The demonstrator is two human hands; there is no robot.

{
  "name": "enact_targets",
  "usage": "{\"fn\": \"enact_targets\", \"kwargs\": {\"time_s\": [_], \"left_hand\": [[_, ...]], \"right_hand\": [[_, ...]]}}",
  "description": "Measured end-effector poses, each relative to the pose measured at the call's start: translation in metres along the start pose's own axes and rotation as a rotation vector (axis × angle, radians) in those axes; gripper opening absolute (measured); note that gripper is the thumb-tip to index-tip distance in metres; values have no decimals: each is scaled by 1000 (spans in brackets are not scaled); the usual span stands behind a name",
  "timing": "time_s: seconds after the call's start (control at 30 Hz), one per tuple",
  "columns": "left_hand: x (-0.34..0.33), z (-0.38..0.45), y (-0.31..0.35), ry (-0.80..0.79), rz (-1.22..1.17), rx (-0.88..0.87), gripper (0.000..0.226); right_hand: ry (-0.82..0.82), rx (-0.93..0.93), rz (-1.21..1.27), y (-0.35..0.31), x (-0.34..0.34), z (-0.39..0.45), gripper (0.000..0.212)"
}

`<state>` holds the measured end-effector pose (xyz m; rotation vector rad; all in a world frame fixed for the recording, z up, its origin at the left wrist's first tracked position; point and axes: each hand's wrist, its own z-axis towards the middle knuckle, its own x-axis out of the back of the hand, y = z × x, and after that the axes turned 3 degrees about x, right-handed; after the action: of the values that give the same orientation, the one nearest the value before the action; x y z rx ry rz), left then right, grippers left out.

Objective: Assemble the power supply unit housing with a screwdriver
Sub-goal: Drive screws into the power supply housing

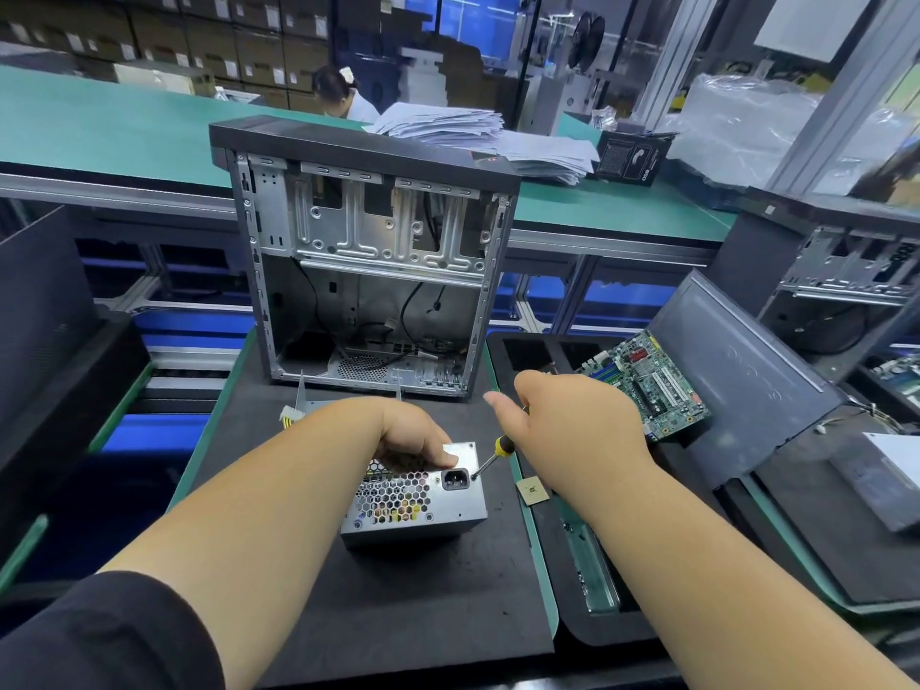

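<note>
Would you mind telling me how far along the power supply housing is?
Done: the grey metal power supply box looks closed. In hand: left hand steadies it while right hand drives the yellow-handled screwdriver beside the socket. Left: remaining screws; I cannot tell how many.

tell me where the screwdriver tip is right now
In the head view, the screwdriver tip sits just right of the socket on the power supply, held by the right hand.

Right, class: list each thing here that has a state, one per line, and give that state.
PSU: on the mat, steadied by the left hand.
Left hand: grips the PSU's top.
Right hand: holds the screwdriver.
Screwdriver: tilted, tip at the PSU's face.
Case: upright, side open.
Motherboard: lying loose, outside the case.
</note>
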<state>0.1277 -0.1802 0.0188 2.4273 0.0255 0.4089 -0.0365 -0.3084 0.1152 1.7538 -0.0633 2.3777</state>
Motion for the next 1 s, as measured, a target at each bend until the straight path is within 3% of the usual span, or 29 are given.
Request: {"fn": "enact_targets", "kwargs": {"time_s": [0.07,0.2,0.4,0.57,0.67,0.8,0.9,1.0], "left_hand": [[-1,0,0,4,-5,-1,15],[-2,0,0,1,1,1,11],[-2,-3,2,3,32,-22,22],[-2,-3,3,0,39,-17,16],[-1,-2,2,9,30,-12,12],[-1,0,0,23,9,-12,10],[-1,1,0,16,4,-14,12],[0,1,0,4,7,-19,14]], "right_hand": [[-36,-18,59,0,0,0,47],[-121,42,310,3,7,-4,14],[-79,170,232,2,13,-4,35],[21,39,-62,-6,4,-4,41],[-19,-28,8,-7,2,-1,45],[-110,166,257,-5,7,-3,14],[-144,248,277,-4,11,-1,19],[-113,185,166,0,11,3,31]]}}
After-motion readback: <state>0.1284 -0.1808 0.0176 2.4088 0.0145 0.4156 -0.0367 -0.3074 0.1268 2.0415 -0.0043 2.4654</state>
